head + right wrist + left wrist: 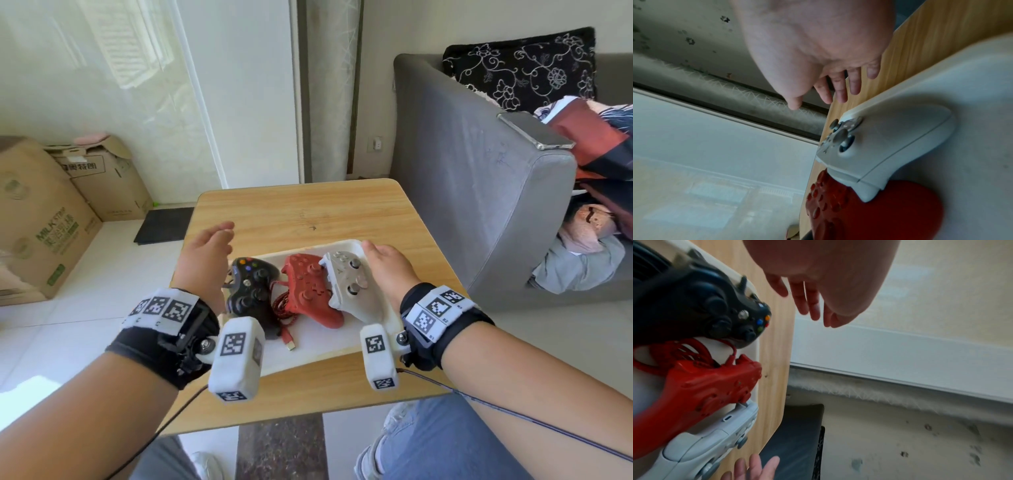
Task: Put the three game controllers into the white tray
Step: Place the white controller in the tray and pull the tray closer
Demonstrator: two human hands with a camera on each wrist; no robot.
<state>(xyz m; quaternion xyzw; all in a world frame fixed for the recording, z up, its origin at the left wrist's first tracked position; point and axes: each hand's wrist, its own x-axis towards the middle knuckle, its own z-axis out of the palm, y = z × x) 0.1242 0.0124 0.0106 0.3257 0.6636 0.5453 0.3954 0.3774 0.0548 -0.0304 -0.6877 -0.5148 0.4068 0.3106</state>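
Note:
A white tray point(308, 346) sits on the wooden table point(308, 209) and holds all three controllers. The black controller point(251, 287) lies at its left, the red controller point(308, 287) in the middle, and the white controller point(349, 284) leans on the red one at the right. My left hand point(209, 250) hovers over the tray's left edge with straight fingers, holding nothing. My right hand point(383, 263) hangs beside the white controller over the tray's right rim, fingers straight and empty. The left wrist view shows the black controller point(701, 308), the red controller point(711, 386) and the white controller point(711, 443). The right wrist view shows the white controller point(890, 146).
A coiled red cable point(284, 308) lies in the tray between the black and red controllers. A grey sofa point(479, 171) with a phone point(534, 132) on its armrest stands to the right. Cardboard boxes point(44, 212) and a dark mat point(164, 226) are on the floor to the left.

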